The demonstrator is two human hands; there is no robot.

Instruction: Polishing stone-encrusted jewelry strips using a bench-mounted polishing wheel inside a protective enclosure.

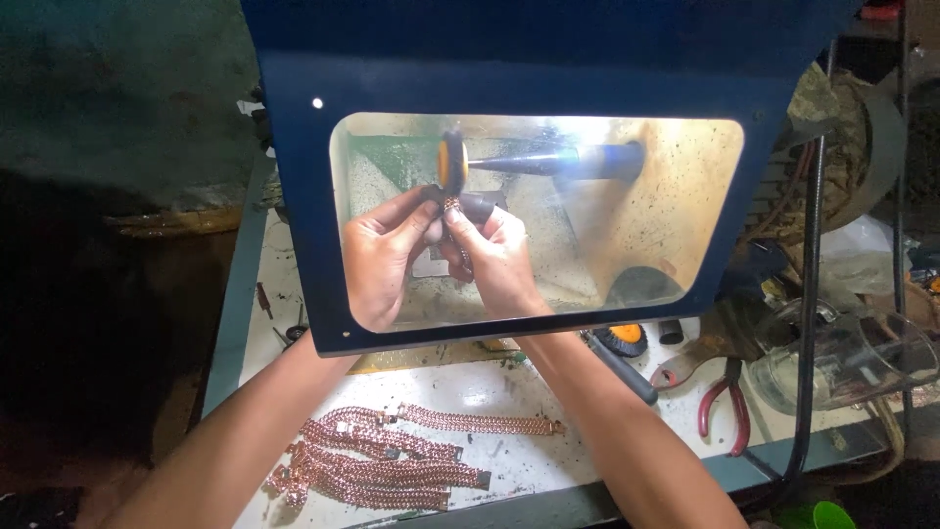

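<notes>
**Both hands at the polishing wheel, behind the blue hood**

From the head camera we look down on a worn white workbench (pixel 470 392) in a dim room, with a dark wall to the left. Over the bench leans a blue hood (pixel 294 196) with a lit clear window (pixel 636 216), and we see everything inside through that pane.

Behind the window, our left hand (pixel 377 260) and right hand (pixel 499 260) meet just below a small orange polishing wheel (pixel 451 162) that sits on a tapered spindle (pixel 534 162) running off to the right of the wheel. Both sets of fingers are pinched closed on a short piece of copper-coloured chain (pixel 452 208), which is held up against the lower edge of the wheel; a dark cover sits on one right fingertip. The hood's lower frame crosses both wrists and hides them there, so the forearms show only below it.

In front of the hood, toward us, a heap of matching copper chains (pixel 382 465) lies on the bench between the forearms. Right of the hood's lower edge lie a black-handled tool (pixel 622 367), an orange-and-black brush wheel (pixel 622 338), and red-handled pliers (pixel 725 411). Farther right of the hood stands a clear plastic container (pixel 842 358), with a dark cable (pixel 808 323) running down in front of it.
</notes>
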